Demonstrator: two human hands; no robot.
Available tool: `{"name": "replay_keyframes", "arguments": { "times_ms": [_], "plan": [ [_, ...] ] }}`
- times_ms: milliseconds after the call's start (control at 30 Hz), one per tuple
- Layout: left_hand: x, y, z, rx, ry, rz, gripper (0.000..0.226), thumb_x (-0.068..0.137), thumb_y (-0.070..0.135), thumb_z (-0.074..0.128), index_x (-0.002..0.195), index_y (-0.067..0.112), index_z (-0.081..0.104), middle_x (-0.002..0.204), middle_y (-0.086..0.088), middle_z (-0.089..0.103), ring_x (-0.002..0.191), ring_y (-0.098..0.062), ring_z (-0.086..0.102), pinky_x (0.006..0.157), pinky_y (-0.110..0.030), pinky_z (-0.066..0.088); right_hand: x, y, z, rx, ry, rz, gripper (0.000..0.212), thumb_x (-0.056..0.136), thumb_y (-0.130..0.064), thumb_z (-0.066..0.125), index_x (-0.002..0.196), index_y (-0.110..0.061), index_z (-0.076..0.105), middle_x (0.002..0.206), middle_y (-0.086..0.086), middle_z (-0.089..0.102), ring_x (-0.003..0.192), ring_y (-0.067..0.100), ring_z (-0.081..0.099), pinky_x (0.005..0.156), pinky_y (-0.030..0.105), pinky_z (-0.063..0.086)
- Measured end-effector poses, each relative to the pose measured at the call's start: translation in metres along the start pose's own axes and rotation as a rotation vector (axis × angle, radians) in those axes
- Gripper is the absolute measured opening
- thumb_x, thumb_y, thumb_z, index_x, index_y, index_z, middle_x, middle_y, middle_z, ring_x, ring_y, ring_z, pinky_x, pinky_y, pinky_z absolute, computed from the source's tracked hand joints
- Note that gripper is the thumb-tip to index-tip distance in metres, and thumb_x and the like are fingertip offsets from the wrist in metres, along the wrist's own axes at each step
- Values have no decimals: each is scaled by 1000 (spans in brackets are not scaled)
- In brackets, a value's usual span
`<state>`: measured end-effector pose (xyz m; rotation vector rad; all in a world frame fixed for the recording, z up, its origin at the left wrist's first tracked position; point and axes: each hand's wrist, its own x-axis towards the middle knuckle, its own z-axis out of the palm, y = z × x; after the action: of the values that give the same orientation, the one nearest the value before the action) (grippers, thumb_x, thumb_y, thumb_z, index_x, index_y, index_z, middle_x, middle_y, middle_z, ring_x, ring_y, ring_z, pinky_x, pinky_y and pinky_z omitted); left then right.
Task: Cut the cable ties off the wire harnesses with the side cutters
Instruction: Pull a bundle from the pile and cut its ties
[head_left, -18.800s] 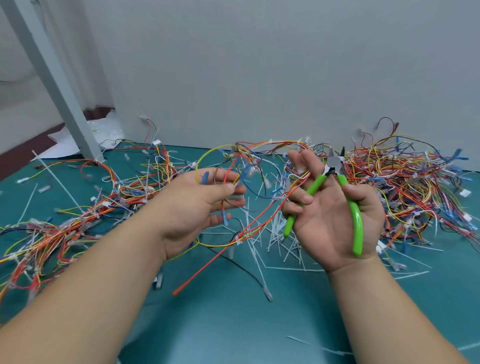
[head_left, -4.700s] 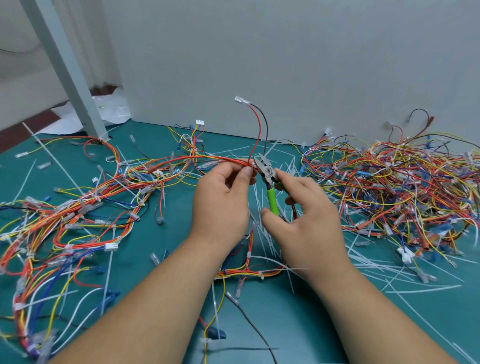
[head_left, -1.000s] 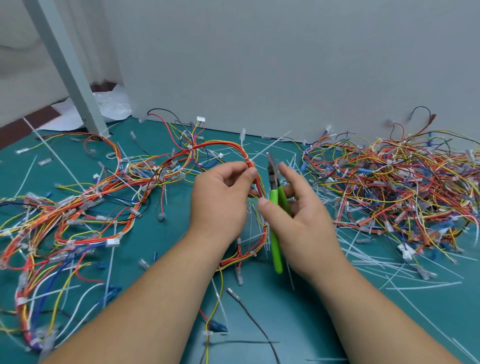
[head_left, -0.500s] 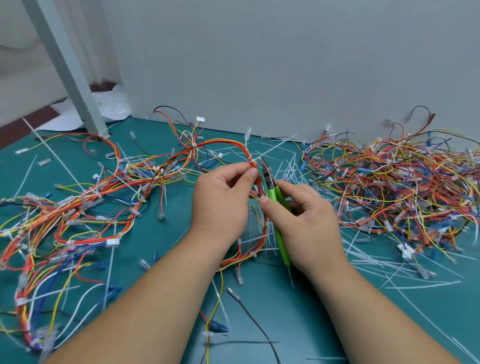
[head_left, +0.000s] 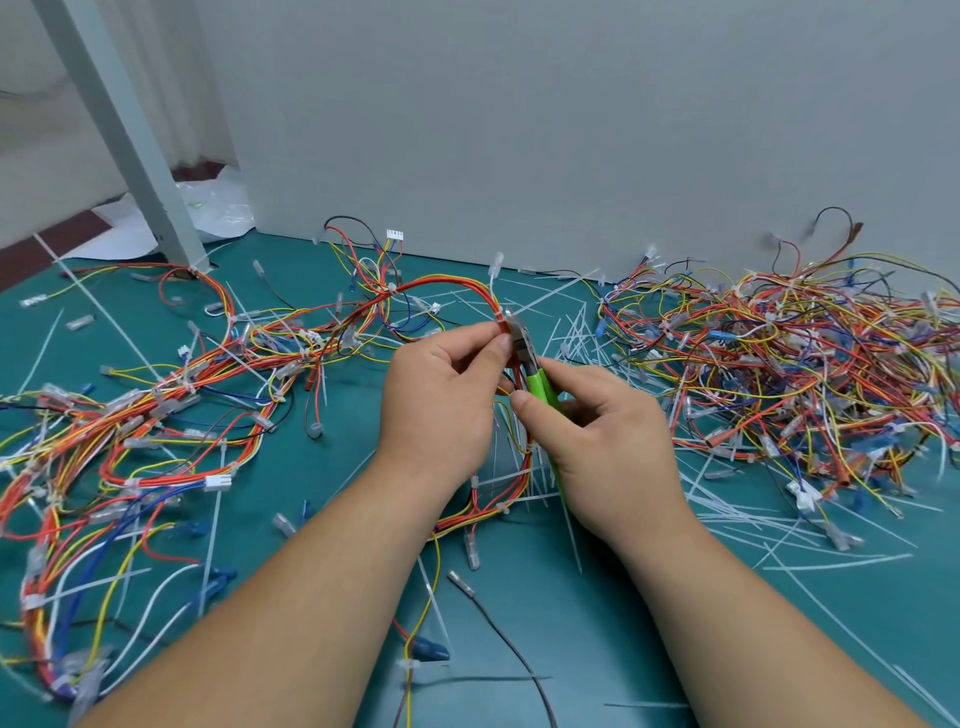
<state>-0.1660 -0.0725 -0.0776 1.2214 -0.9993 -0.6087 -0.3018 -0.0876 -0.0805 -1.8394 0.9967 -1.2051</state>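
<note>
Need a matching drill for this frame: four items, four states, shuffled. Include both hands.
Items
1. left hand
2. right hand
3. harness pile
4. cut cable ties

States
A. heaped at right, against the wall
B. pinches the red wire harness
C. grips the green-handled side cutters
D. white strips strewn on the teal mat

Pairs: 1-B, 2-C, 3-A, 4-D

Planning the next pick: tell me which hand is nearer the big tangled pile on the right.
Right. The right hand, gripping the side cutters, lies just left of the wire pile; the left hand, pinching a harness, is farther left, beyond the right hand.
</note>
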Motion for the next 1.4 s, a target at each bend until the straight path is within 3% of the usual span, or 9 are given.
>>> {"name": "replay_keyframes", "arguments": {
  "times_ms": [200, 800, 933, 1100, 1233, 1400],
  "plan": [
    [1, -2, 0, -3, -17, -38, 19, 98, 12, 65, 107, 19, 80, 92, 9, 79, 77, -5, 68, 80, -27, 55, 0, 1, 0, 4, -4, 21, 23, 81, -36, 74, 91, -57, 73, 91, 4, 69, 76, 18, 61, 75, 36, 53],
    [0, -1, 1, -28, -22, -36, 27, 97, 12, 66, 94, 36, 78, 91, 13, 79, 83, -3, 71, 82, -26, 57, 6, 0, -6, -8, -32, 10, 26, 89, -20, 78, 92, -46, 75, 84, 0, 67, 71, 15, 58, 68, 29, 47],
    [0, 0, 1, -33, -31, -32, 31, 96, 11, 66, 88, 38, 78, 90, 12, 79, 85, -5, 72, 85, -32, 58, 4, 0, -6, 7, -4, 23, 20, 89, -20, 79, 97, -39, 78, 86, 0, 68, 72, 17, 60, 67, 27, 48],
    [2, 0, 2, -65, 38, -56, 21, 94, 7, 69, 86, 26, 75, 78, 10, 77, 69, -3, 68, 70, -19, 53, 2, 1, -4, 138, 30, 101, 17, 82, -22, 82, 97, -23, 75, 87, -4, 71, 70, 9, 63, 68, 22, 50],
    [5, 2, 0, -134, 108, -75, 18, 94, 4, 68, 87, 20, 71, 74, 8, 76, 65, -3, 68, 58, -13, 49, 0, 2, -1, 67, -30, 52, 29, 72, -29, 78, 100, -29, 71, 107, -1, 67, 99, 11, 68, 86, 19, 50],
    [7, 2, -1, -195, 176, -120, 17, 96, 6, 65, 89, 21, 67, 81, 2, 78, 63, -7, 68, 45, -16, 43, -2, 3, 3, 79, -100, 96, 22, 70, -30, 81, 90, -33, 73, 84, -14, 70, 78, 5, 65, 81, 22, 50]
  ]
}}
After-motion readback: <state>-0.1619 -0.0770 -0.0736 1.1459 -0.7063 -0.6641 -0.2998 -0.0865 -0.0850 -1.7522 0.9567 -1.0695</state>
